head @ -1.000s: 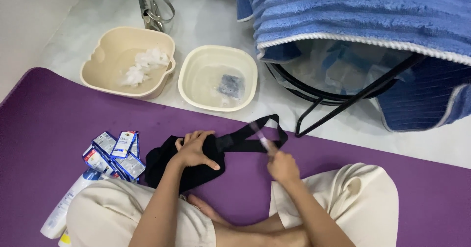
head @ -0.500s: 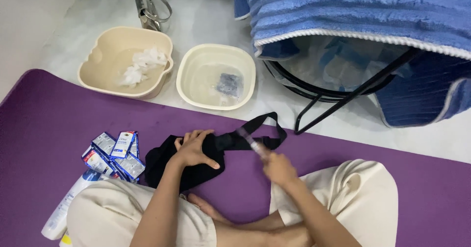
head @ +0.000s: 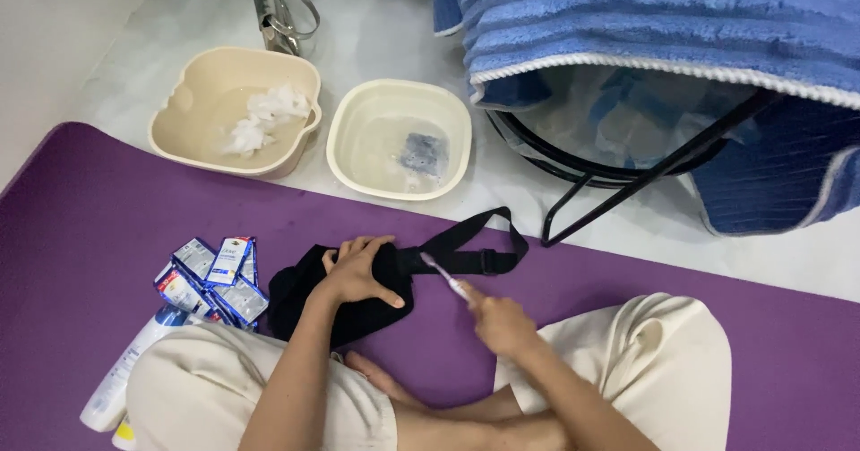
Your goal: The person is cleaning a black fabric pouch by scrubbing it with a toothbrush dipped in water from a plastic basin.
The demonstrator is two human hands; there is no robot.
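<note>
The black strap bag (head: 345, 294) is pinned flat on the purple mat (head: 81, 218) by the spread left hand (head: 358, 272), steadied for the toothbrush (head: 445, 277) gripped in the closed right hand (head: 502, 324).

A purple mat (head: 81, 227) is spread over a pale, whitish floor (head: 385, 30). On the mat, a black bag (head: 309, 294) with a long strap is laid near the middle, its strap looped out to the right. Just left of the bag, a small heap of blue and white sachets (head: 213, 276) is gathered, and a white bottle (head: 121, 375) is laid beside them, near the lower left. On the floor beyond the mat, a beige basin (head: 193, 84) and a cream basin (head: 354, 142) are set side by side. To their right, a black metal stand (head: 582, 182) is placed, draped with a blue towel (head: 645, 21).
</note>
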